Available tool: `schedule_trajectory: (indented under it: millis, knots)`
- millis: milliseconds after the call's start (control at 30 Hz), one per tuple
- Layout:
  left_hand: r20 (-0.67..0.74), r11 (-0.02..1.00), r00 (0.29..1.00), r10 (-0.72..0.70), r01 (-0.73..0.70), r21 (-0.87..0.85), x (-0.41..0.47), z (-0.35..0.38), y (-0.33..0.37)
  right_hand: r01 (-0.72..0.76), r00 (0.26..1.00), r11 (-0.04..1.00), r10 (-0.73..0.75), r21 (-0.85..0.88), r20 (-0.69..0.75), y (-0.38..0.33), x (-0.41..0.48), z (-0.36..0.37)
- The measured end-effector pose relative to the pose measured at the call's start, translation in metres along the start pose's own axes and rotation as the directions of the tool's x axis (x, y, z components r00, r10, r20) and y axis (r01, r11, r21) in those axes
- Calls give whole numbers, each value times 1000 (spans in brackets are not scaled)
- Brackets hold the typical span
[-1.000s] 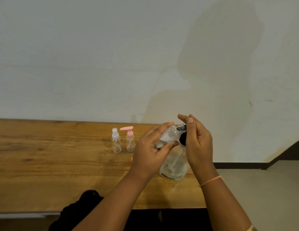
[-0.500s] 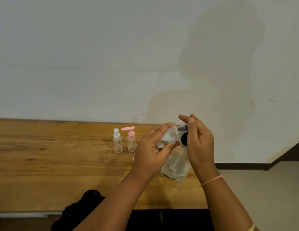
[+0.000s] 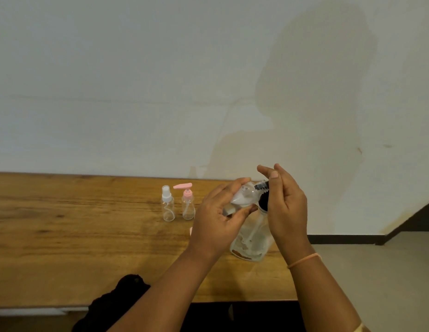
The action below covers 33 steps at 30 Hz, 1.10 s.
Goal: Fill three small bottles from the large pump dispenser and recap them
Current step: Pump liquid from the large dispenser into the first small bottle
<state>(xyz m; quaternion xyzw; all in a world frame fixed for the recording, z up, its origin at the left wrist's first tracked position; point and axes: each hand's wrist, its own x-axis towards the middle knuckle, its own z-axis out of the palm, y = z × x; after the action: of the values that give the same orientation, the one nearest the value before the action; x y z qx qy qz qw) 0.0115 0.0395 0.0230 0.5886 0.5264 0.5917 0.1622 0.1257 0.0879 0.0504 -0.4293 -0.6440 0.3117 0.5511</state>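
Observation:
The large clear pump dispenser (image 3: 250,243) stands near the right end of the wooden table (image 3: 77,236). My left hand (image 3: 218,221) grips a small clear bottle (image 3: 242,196), tilted with its mouth against the black pump nozzle (image 3: 261,186). My right hand (image 3: 286,207) rests on the black pump head, its thumb on top and its fingers straight. Two more small bottles stand to the left, side by side: one with a white spray cap (image 3: 168,204) and one with a pink pump cap (image 3: 187,202).
A small pink piece (image 3: 191,231) peeks out on the table behind my left hand. Dark cloth (image 3: 122,298) lies at the table's front edge. The table ends just right of the dispenser, with floor (image 3: 376,271) beyond. A wall rises behind.
Both hands stay at the pump with the small bottle at the nozzle. My right hand's fingertips have risen very slightly.

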Motion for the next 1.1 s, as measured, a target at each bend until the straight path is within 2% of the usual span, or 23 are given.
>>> schedule_trajectory:
  millis: [167,300,533,800,967,1100]
  knots:
    - [12,999,1000,-26,26,-32,0,1,-5,-16,1000,998,17,54,-9,7,-5,5]
    - [42,998,998,-55,56,-32,-3,-2,-4,-25,999,999,26,22,-31,13,-10,7]
    - [8,999,999,-33,33,-16,0,-3,5,-39,999,996,37,78,28,-3,-3,1]
    - [28,998,998,-57,58,-20,-2,0,0,-18,1000,999,19,33,-15,11,-5,5]
    - [22,999,999,-27,27,-39,0,-2,7,-32,999,995,32,93,5,1,-4,2]
    - [16,999,1000,-15,15,-44,1,-3,8,-24,1000,998,23,50,17,-3,-1,-1]
